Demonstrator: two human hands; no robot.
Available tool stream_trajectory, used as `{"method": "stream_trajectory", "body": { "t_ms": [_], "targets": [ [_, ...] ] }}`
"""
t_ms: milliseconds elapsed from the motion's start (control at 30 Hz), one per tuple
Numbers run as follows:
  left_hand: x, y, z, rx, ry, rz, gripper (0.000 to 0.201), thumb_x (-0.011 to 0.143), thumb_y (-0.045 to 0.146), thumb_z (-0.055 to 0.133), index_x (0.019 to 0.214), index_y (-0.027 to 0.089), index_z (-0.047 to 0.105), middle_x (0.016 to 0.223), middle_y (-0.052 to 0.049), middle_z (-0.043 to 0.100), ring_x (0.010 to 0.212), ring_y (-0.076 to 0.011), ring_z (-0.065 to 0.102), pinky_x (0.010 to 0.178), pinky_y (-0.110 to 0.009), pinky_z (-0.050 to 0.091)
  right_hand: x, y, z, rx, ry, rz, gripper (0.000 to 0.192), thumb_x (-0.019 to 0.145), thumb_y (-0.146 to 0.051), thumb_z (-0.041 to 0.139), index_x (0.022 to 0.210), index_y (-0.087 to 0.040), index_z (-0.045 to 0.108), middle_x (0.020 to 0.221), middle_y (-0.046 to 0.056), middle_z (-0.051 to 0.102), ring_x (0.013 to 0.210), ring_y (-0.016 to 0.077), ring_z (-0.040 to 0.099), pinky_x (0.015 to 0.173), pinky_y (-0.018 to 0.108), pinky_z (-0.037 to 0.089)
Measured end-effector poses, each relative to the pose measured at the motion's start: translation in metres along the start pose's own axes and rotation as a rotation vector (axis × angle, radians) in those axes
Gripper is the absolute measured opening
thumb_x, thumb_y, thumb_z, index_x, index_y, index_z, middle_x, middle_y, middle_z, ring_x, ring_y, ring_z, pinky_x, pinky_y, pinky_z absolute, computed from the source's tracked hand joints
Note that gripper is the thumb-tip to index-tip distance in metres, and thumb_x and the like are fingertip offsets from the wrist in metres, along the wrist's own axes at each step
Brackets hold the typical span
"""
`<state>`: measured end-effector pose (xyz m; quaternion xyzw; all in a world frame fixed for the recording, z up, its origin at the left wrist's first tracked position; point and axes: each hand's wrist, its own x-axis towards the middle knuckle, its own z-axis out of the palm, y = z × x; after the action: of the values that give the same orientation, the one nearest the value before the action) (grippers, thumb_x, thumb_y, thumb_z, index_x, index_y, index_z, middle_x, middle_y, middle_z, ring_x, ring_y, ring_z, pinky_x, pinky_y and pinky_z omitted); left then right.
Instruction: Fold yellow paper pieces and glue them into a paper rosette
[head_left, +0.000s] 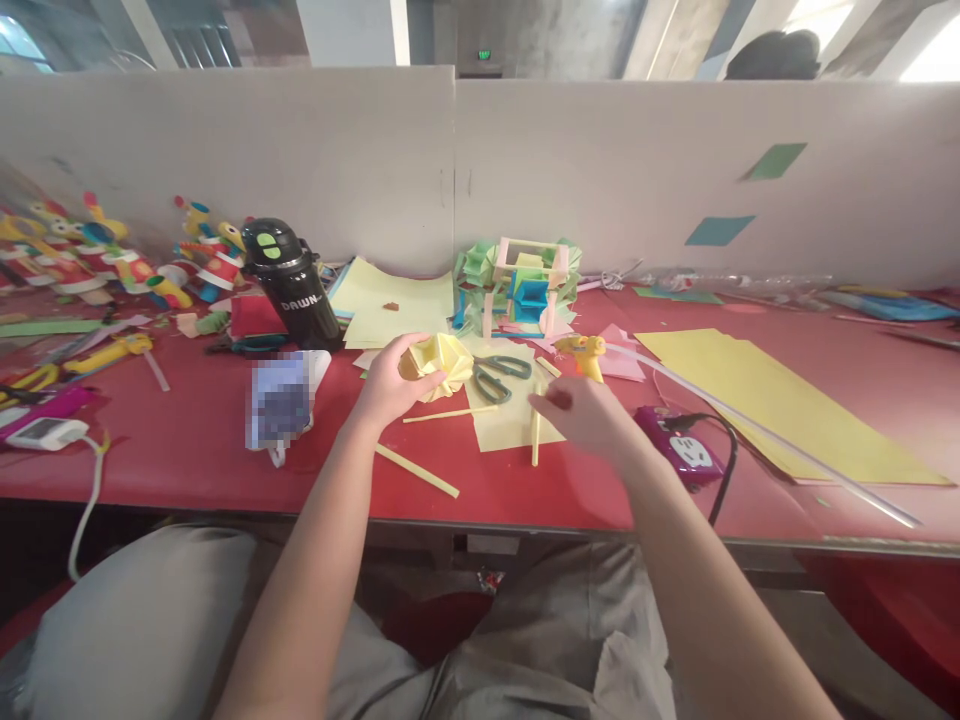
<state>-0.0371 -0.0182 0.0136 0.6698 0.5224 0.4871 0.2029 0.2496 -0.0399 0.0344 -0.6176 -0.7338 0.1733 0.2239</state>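
Left hand (386, 385): I'm seeing it gripping the folded yellow paper (439, 362) above the red table (187, 450).
Right hand (589, 415): it's hovering over a yellow strip (535, 430); grip unclear.
Scissors (499, 375): lying between both hands.

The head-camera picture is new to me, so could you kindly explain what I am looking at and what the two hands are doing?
There is no machine here: a person wears a camera on the head, looking down at their own bare arms and a red tabletop.

The left hand holds a folded yellow paper ball. The right hand is blurred and hovers over a yellow paper strip, with a yellow glue gun just behind it; I cannot tell whether it grips anything.

Nearby lie grey-handled scissors, a purple power strip, a large yellow paper sheet, a black drinks bottle and a colourful paper-and-stick model.
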Motion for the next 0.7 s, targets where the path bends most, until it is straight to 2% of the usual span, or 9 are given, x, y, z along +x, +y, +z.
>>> {"method": "stream_trajectory", "body": {
  "t_ms": [67,100,167,233,300,367,533,600,700],
  "targets": [
    [0.000,-0.001,0.000,0.021,0.011,-0.004,0.058,0.072,0.040,0.079,0.124,0.023,0.062,0.123,-0.009,0.066,0.118,-0.0300,0.060,0.105,-0.046,0.044,-0.013,0.017,-0.011,-0.178,0.020,0.199,0.035,0.086,-0.053,0.054,0.070,-0.022,0.059,0.070,0.006,0.064,0.062,0.0223,0.057,0.055,0.034,0.037],
    [0.001,-0.002,0.001,0.028,0.015,-0.004,0.058,0.072,0.041,0.079,0.124,0.023,0.062,0.123,-0.009,0.066,0.118,-0.0302,0.059,0.105,-0.046,0.044,-0.017,0.026,-0.014,-0.222,0.056,0.251,0.034,0.085,-0.054,0.054,0.078,-0.022,0.061,0.078,0.008,0.067,0.067,0.0248,0.060,0.057,0.034,0.039],
    [0.001,-0.003,0.001,0.033,0.022,0.001,0.058,0.072,0.043,0.079,0.124,0.023,0.063,0.122,-0.009,0.066,0.118,-0.0303,0.059,0.105,-0.047,0.044,-0.017,0.039,-0.017,-0.298,0.145,0.273,0.039,0.086,-0.054,0.053,0.099,-0.018,0.063,0.097,0.015,0.069,0.085,0.0303,0.064,0.066,0.037,0.044],
    [0.002,-0.005,0.002,0.037,0.027,0.006,0.057,0.072,0.043,0.079,0.123,0.023,0.063,0.122,-0.008,0.066,0.117,-0.0300,0.060,0.105,-0.046,0.044,-0.007,0.048,-0.017,-0.353,0.177,0.234,0.049,0.087,-0.052,0.052,0.114,-0.012,0.061,0.115,0.023,0.065,0.103,0.0348,0.062,0.077,0.040,0.047],
    [0.003,-0.005,0.003,0.033,0.033,0.009,0.057,0.071,0.042,0.079,0.122,0.023,0.064,0.122,-0.008,0.067,0.116,-0.0296,0.060,0.104,-0.046,0.045,0.011,0.052,-0.015,-0.381,0.136,0.225,0.049,0.087,-0.050,0.053,0.113,-0.009,0.062,0.117,0.026,0.064,0.109,0.0372,0.060,0.084,0.043,0.046],
    [0.003,-0.005,0.003,-0.001,0.020,0.010,0.057,0.070,0.041,0.079,0.122,0.023,0.064,0.121,-0.008,0.067,0.114,-0.0293,0.062,0.101,-0.045,0.047,0.030,0.055,-0.013,-0.355,0.104,0.255,0.041,0.085,-0.046,0.055,0.105,-0.012,0.065,0.109,0.023,0.067,0.105,0.0365,0.062,0.081,0.042,0.047],
    [0.003,-0.002,0.003,-0.120,-0.041,-0.019,0.061,0.068,0.037,0.080,0.125,0.024,0.063,0.117,-0.008,0.069,0.107,-0.0285,0.065,0.091,-0.040,0.053,0.055,0.059,-0.008,-0.061,0.215,0.281,0.023,0.081,-0.035,0.058,0.096,-0.018,0.062,0.092,0.013,0.069,0.083,0.0279,0.064,0.068,0.037,0.046],
    [0.002,0.001,0.003,-0.135,-0.053,-0.037,0.061,0.067,0.037,0.081,0.124,0.024,0.064,0.115,-0.007,0.069,0.107,-0.0286,0.065,0.089,-0.039,0.053,0.051,0.054,-0.009,0.170,0.238,0.209,0.022,0.082,-0.035,0.058,0.097,-0.019,0.058,0.089,0.010,0.069,0.078,0.0242,0.063,0.065,0.035,0.046],
    [0.001,0.005,0.003,-0.152,-0.084,-0.058,0.060,0.067,0.038,0.082,0.123,0.024,0.064,0.115,-0.007,0.070,0.106,-0.0281,0.066,0.087,-0.038,0.054,0.037,0.037,-0.012,0.576,0.198,-0.007,0.030,0.084,-0.045,0.060,0.102,-0.022,0.052,0.091,0.006,0.067,0.076,0.0206,0.063,0.060,0.032,0.045]
  ]
}}
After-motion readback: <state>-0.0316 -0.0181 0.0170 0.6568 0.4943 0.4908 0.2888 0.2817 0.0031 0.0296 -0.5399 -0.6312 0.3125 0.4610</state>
